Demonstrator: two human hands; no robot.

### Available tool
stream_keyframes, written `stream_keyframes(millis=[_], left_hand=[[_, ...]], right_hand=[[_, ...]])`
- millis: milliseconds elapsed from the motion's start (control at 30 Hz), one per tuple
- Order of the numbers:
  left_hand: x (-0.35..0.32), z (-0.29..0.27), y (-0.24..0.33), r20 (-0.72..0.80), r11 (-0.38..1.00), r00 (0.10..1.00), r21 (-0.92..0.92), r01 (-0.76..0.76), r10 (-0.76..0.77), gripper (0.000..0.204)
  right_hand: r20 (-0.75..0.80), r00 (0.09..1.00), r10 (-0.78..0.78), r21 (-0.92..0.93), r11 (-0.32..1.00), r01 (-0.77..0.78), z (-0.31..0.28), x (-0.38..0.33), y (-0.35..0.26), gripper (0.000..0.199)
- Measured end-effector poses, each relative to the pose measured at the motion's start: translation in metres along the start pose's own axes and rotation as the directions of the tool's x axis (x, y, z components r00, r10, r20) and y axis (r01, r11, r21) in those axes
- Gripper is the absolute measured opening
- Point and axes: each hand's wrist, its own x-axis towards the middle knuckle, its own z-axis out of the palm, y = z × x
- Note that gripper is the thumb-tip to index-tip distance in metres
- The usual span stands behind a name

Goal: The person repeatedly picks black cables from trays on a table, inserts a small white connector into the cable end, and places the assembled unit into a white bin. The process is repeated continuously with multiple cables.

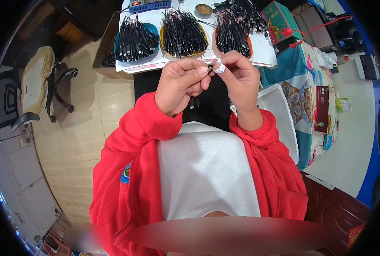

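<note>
1. So, the small black cable piece [210, 67] sits pinched between both hands, held up in front of the chest and just short of the desk [264, 51] edge. It's tiny and half hidden, so I can't tell exactly what kind of part it is.
2. Left hand [182, 85] has its fingers [198, 72] curled in, clamping one end. Right hand [236, 79] grips the other end, with what looks like white tape on a fingertip.
3. Beyond the hands: three bowls piled with black cable pieces, blue bowl [121, 40], yellow bowl [162, 36] and orange bowl [249, 42], all side by side on the white desk.
4. Risk as I see it: the piece is small and held only at the tips, so a slip could drop it into the lap or onto the floor. Also the piles are heaped high, so a bumped bowl could spill them.
5. Off to the left is an office chair [36, 85], well apart.
</note>
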Motion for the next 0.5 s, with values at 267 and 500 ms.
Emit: stream_keyframes(millis=[267,500], left_hand=[[-0.001,-0.004,0.000,0.076,0.996,0.994,-0.052,0.078,-0.074,0.017],[0.003,-0.004,-0.007,0.085,0.992,0.996,-0.122,0.021,-0.011,0.017]], right_hand=[[0.059,0.992,0.108,0.199,0.973,-0.118,-0.004,0.000,0.006,0.012],[0.141,0.959,0.244,0.558,0.781,-0.281,-0.001,-0.001,0.012,0.014]])
